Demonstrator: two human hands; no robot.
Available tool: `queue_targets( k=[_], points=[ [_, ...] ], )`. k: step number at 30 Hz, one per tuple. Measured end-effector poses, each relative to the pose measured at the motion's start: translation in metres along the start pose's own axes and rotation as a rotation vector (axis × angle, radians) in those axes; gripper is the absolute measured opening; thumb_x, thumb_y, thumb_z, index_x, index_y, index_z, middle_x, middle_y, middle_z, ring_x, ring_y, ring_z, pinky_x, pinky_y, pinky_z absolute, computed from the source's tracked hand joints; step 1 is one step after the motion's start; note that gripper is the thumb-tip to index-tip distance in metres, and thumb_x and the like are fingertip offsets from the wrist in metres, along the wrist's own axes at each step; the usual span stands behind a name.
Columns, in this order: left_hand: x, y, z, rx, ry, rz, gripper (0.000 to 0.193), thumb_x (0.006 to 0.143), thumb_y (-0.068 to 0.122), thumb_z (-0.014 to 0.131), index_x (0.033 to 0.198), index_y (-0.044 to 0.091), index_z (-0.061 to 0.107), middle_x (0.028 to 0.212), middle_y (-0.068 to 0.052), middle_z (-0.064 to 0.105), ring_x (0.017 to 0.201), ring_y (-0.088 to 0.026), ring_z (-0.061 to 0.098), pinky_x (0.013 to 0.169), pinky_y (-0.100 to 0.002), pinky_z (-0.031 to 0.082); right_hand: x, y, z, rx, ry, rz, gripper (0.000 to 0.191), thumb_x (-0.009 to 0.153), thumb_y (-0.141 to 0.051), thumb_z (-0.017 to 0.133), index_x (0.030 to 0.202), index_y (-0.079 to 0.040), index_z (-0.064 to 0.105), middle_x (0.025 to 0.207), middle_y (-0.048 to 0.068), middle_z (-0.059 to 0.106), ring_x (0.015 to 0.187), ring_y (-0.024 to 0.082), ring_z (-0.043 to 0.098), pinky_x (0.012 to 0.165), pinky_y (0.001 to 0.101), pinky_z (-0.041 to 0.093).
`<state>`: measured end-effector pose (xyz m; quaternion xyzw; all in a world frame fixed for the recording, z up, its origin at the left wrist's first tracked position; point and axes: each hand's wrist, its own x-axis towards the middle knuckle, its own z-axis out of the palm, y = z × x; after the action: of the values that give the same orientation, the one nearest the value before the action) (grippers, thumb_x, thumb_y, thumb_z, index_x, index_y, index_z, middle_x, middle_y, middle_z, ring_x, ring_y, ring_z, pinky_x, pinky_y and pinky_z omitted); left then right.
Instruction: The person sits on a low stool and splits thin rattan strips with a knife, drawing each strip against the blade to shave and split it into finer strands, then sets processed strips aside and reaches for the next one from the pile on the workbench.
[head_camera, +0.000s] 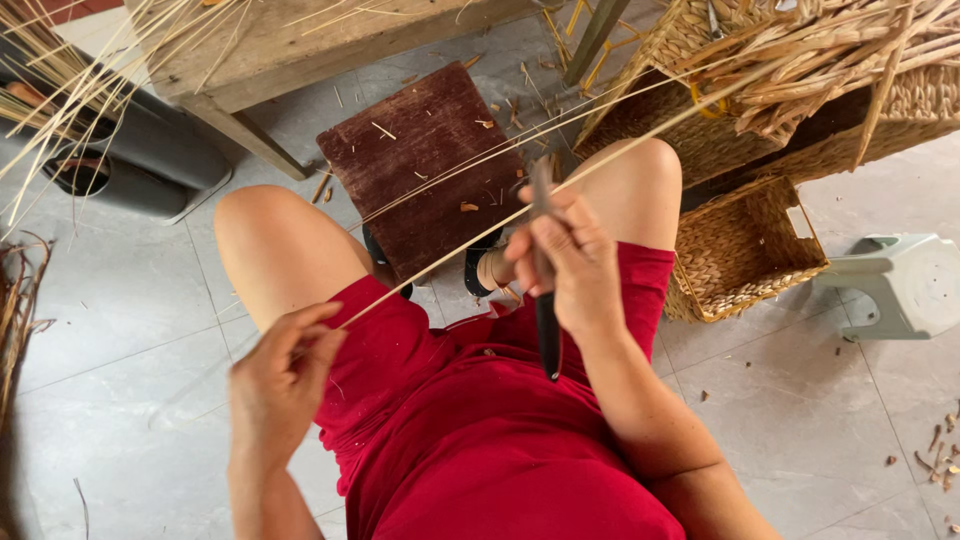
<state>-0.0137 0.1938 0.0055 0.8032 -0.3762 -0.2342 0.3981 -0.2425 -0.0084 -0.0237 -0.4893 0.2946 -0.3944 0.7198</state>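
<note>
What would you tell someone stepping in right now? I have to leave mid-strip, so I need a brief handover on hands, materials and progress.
Left hand: pinches the near end of the long thin cane strip over the left thigh.
Right hand: grips a dark-handled knife, blade up against the strip, near the right knee.
The strip runs from the left hand up and right, past the knife, towards the woven baskets.
A dark wooden board lies on the floor between the knees, with shavings on it.
Done: some scraping, judging by the shavings.
Left: this strip is not yet finished; more strips lie at upper left.
</note>
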Motion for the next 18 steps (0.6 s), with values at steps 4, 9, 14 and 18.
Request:
queue_targets(
  k=[4,9,14,18],
  points=[
    [0.006,0.016,0.029,-0.083,-0.063,0.247,0.022,0.092,0.009,0.073,0.114,0.004,0.073,0.084,-0.005,0.074,0.071,-0.008,0.069,0.06,-0.023,0.053,-0.016,0.011,0.031,-0.063,-0.162,0.164,0.025,0.11,-0.014,0.05,0.132,-0.007,0.057,0.084,0.006,0.071,0.057,0.008,0.061,0.046,0.0201,0.044],
    [0.017,0.024,0.037,-0.112,-0.081,0.278,0.014,0.096,0.009,0.071,0.109,0.005,0.075,0.081,-0.004,0.074,0.062,-0.008,0.063,0.055,-0.025,0.05,-0.015,0.009,0.035,-0.082,-0.205,0.284,0.027,0.108,-0.014,0.051,0.134,-0.008,0.057,0.083,0.006,0.07,0.056,0.007,0.061,0.047,0.0191,0.044],
    [0.013,0.004,0.014,-0.056,-0.08,0.188,0.013,0.096,0.006,0.069,0.106,0.006,0.077,0.073,-0.002,0.071,0.059,-0.007,0.061,0.054,-0.023,0.049,0.001,0.002,0.0,0.044,-0.068,0.126,0.025,0.109,-0.013,0.053,0.132,-0.003,0.059,0.083,0.008,0.07,0.055,0.01,0.059,0.046,0.0218,0.043],
    [0.003,-0.02,-0.008,0.006,-0.037,0.098,0.012,0.095,0.007,0.07,0.105,0.006,0.077,0.07,-0.003,0.069,0.06,-0.007,0.061,0.053,-0.023,0.047,0.007,-0.012,-0.035,0.044,0.055,0.007,0.026,0.109,-0.013,0.056,0.132,-0.001,0.061,0.083,0.011,0.07,0.053,0.012,0.057,0.046,0.023,0.042]
  ],
)
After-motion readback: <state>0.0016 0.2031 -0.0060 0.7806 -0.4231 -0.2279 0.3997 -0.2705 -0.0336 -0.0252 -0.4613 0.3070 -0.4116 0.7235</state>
